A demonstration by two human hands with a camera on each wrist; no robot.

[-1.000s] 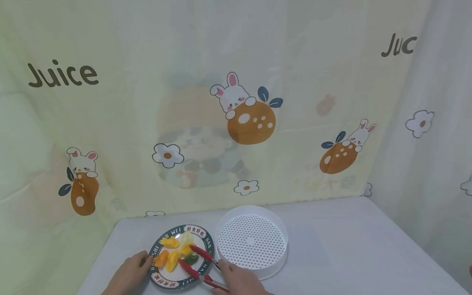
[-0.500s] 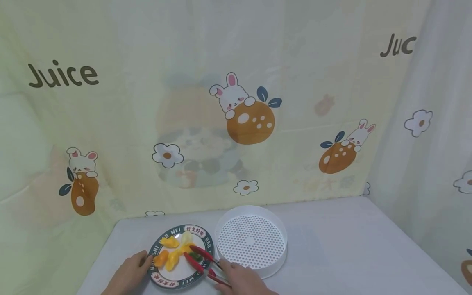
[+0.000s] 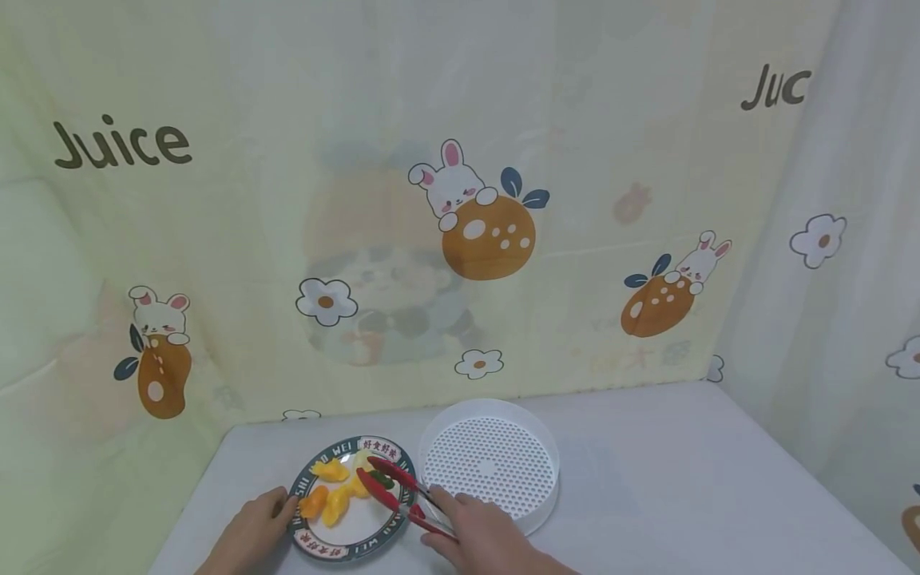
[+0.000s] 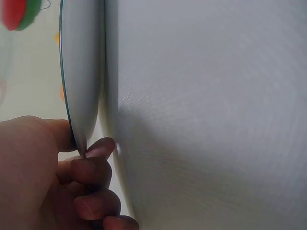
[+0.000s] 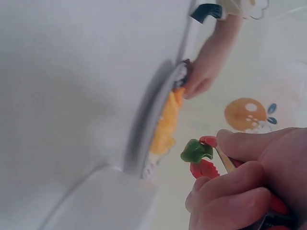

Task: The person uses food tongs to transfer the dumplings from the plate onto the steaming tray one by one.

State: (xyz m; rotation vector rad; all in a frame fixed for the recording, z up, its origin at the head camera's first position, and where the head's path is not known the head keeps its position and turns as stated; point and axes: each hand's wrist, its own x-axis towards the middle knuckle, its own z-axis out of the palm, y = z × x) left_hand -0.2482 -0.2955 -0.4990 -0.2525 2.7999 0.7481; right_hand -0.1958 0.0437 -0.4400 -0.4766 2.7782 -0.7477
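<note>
My left hand (image 3: 251, 527) pinches the left rim of a round plate (image 3: 323, 551) with a dark green lettered border. In the left wrist view, thumb and fingers grip the plate's edge (image 4: 84, 72). My right hand (image 3: 489, 533) holds metal tongs with red tips (image 3: 378, 489). Between those tips is a green dumpling (image 5: 194, 151), raised above the plate in the right wrist view. On the plate lie several yellow dumplings (image 3: 335, 506), an orange dumpling (image 3: 314, 501) and a pale dumpling (image 3: 362, 460), partly covered by the tongs.
Right beside the plate stands a round white steamer tray (image 3: 489, 471) with a perforated bottom and raised wall. Both are on a white-covered table (image 3: 668, 479). A printed curtain (image 3: 575, 319) hangs behind the table's back edge.
The tongs have closed in on the green dumpling and moved up and slightly right with it. My left hand stays at the plate's rim.
</note>
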